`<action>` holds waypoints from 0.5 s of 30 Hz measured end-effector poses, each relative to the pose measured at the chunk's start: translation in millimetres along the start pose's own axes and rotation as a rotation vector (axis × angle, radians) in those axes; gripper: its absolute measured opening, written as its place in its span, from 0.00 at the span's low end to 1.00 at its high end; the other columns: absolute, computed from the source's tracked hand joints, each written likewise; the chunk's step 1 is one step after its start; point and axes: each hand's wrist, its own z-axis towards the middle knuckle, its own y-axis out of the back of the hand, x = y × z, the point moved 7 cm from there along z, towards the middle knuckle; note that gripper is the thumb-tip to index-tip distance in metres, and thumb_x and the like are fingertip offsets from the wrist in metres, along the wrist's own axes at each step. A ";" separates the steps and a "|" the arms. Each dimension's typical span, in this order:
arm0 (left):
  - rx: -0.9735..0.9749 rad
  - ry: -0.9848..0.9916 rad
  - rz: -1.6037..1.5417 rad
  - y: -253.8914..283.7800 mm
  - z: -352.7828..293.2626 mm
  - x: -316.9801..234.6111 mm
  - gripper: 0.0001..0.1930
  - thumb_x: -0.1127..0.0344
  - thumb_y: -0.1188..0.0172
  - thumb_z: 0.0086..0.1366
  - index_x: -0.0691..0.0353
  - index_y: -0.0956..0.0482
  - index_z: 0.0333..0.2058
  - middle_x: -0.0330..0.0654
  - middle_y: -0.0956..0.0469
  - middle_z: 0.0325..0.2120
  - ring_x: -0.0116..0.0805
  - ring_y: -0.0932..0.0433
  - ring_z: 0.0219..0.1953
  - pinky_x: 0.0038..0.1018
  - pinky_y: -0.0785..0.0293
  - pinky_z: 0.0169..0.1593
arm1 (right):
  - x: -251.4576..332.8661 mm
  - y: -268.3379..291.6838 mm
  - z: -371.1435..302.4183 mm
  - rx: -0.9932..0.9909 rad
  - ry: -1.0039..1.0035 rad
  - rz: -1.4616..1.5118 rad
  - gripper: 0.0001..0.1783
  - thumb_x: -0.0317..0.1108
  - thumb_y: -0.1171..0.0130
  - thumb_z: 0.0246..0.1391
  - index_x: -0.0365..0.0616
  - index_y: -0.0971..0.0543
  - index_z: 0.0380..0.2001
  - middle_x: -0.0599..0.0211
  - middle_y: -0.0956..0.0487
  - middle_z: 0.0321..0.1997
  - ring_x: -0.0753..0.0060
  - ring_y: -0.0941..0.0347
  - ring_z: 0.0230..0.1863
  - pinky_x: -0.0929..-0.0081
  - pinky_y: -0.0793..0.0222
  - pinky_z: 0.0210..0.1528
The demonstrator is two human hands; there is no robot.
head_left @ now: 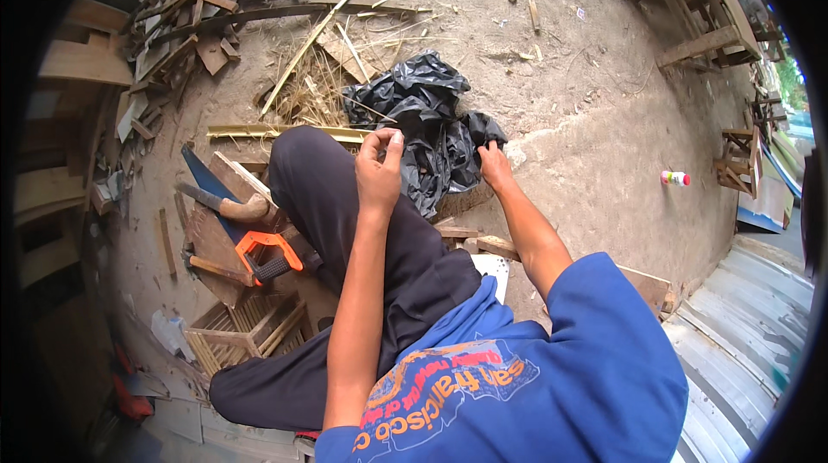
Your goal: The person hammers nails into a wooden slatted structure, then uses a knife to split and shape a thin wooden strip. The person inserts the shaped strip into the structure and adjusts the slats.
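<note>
My left hand (379, 174) is raised above my bent knee, its thumb and fingers pinched together. A thin bamboo sliver (371, 109) sticks out by the fingertips and seems held there. My right hand (495, 165) grips the right edge of a crumpled black plastic bag (423, 92). The bag lies spread on the ground in front of me, partly hidden by my knee and left hand. Beside it rests a heap of bamboo shavings (315, 96). A split bamboo strip (250, 131) lies behind my knee.
At my left are a handsaw with an orange handle (267, 252), a machete (246, 207), a hammer (220, 269) and a slatted wooden frame (250, 334). Scrap wood (207, 23) piles up far left. A small white bottle with a red cap (675, 178) lies right, near corrugated metal sheeting (742, 334).
</note>
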 end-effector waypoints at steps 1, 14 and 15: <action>-0.003 -0.009 0.032 0.0 -1.3 1.5 0.09 0.65 0.41 0.67 0.65 0.21 0.38 0.35 0.21 0.32 0.22 0.26 0.35 0.21 0.30 0.42 | 1.1 1.1 -2.6 -0.084 0.062 -0.007 0.13 0.22 0.44 0.46 0.45 0.26 0.38 0.48 0.29 0.41 0.42 0.24 0.42 0.51 0.25 0.43; -0.014 0.009 0.036 5.1 -3.5 1.5 0.09 0.65 0.41 0.66 0.66 0.21 0.36 0.37 0.20 0.31 0.23 0.25 0.33 0.22 0.29 0.41 | -54.6 85.3 -4.6 -0.164 -0.341 0.124 0.26 0.29 0.40 0.44 0.45 0.30 0.50 0.45 0.29 0.51 0.39 0.27 0.49 0.53 0.28 0.51; -0.010 0.006 0.040 5.9 -6.0 1.9 0.09 0.65 0.41 0.66 0.66 0.21 0.35 0.37 0.20 0.31 0.23 0.25 0.33 0.22 0.28 0.41 | -53.0 86.4 -11.3 -0.175 -0.350 0.158 0.30 0.31 0.39 0.44 0.46 0.32 0.53 0.43 0.31 0.52 0.38 0.27 0.49 0.52 0.28 0.52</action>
